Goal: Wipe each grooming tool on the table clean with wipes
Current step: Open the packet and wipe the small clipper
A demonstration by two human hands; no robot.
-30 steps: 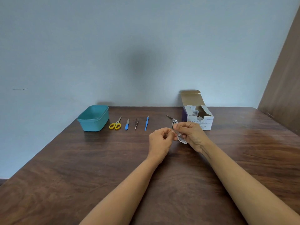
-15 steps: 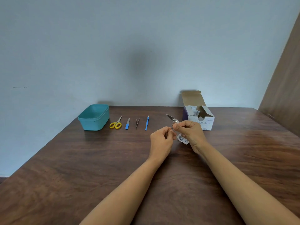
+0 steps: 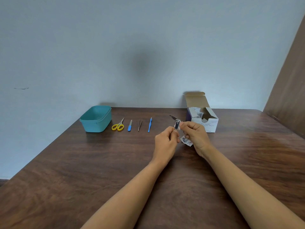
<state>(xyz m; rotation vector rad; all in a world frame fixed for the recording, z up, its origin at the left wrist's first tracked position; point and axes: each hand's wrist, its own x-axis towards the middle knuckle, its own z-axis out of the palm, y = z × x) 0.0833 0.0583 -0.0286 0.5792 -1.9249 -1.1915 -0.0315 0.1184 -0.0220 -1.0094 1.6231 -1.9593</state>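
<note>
Nail clipper (image 3: 177, 125) is being pinched at its lower end by left hand (image 3: 165, 142), fingers curled. It is being held upright above the surface (image 3: 82, 171), with its lever (image 3: 173, 117) swung open toward the upper left. Right hand (image 3: 195, 134) is also curled. Its fingertips are being pressed to the clipper's upper body, and a torn sachet (image 3: 186, 141) is being gripped under the lower fingers. Whether a wipe is being held between fingertips and clipper cannot be told. An open box of alcohol swabs (image 3: 204, 123) is sitting just behind the right hand. To the left, a row is being kept on the surface: blue cuticle tool (image 3: 149, 125), tweezers (image 3: 140, 125), blue nail file (image 3: 130, 126), yellow scissors (image 3: 118, 126), then a teal tub (image 3: 96, 119).
</note>
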